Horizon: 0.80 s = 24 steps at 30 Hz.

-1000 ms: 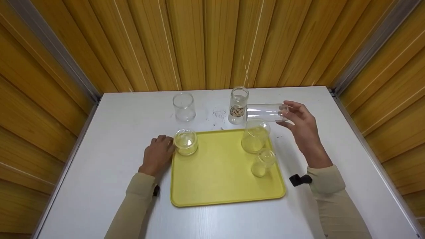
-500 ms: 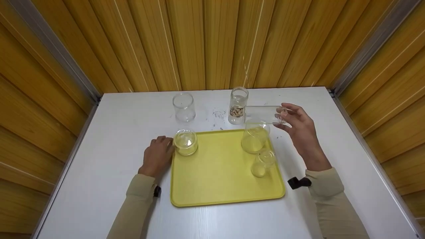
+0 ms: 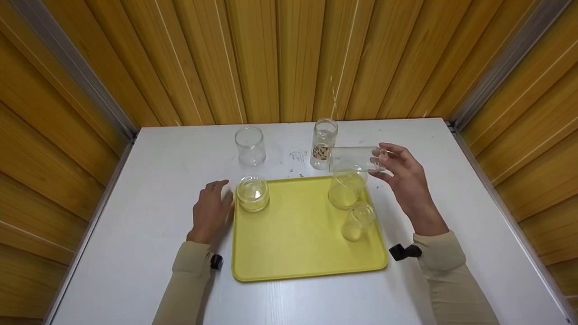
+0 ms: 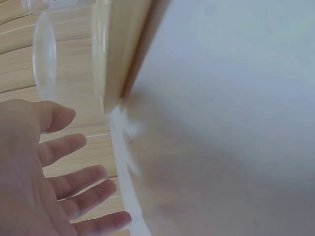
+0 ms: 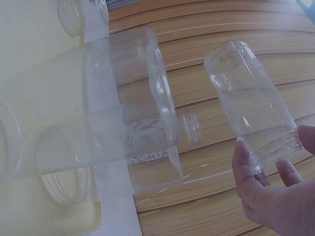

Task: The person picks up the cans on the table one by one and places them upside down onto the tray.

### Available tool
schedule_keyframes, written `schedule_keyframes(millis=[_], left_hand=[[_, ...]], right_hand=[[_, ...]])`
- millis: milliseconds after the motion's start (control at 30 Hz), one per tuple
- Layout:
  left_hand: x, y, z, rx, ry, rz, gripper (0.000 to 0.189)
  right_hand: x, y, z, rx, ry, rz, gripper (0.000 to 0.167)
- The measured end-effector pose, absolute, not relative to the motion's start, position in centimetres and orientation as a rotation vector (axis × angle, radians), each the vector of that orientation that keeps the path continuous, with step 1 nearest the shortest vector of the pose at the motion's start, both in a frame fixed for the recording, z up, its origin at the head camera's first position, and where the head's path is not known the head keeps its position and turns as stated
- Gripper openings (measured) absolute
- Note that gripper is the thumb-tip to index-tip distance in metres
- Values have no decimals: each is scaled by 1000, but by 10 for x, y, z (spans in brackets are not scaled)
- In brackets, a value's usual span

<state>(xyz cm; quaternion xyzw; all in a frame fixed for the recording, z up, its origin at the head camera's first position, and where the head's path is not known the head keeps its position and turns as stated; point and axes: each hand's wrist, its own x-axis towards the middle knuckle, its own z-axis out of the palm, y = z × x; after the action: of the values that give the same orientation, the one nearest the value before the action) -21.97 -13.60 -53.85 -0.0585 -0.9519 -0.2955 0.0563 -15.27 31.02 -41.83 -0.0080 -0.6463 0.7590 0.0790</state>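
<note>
Sideways jar (image 3: 352, 159) in right hand (image 3: 405, 183), near tray edge (image 3: 300, 179)

**One high view, two close ones**

The head view looks forward and down from the person's side of the white table (image 3: 135, 203), far enough back to catch the left hand (image 3: 210, 212), the right hand (image 3: 410, 192), the whole yellow tray (image 3: 293, 246) and the panelled wall (image 3: 257, 63). Both wrist views sit close, turned sideways. The left looks past its hand along the tray's edge; the right faces the wall beyond the held glass jar (image 3: 354, 159), which the head view shares.
</note>
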Motion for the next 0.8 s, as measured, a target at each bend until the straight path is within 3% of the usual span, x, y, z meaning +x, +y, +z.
schedule_keyframes(millis=[267, 800], left_hand=[[-217, -123, -515, -125, -2706, -1050, 48], [-208, -82, -481, -372, -2343, -1503, 49]], right_hand=[[-153, 306, -421, -18, -1919, 2299, 44], [-151, 297, -423, -3, -1906, 2327, 45]])
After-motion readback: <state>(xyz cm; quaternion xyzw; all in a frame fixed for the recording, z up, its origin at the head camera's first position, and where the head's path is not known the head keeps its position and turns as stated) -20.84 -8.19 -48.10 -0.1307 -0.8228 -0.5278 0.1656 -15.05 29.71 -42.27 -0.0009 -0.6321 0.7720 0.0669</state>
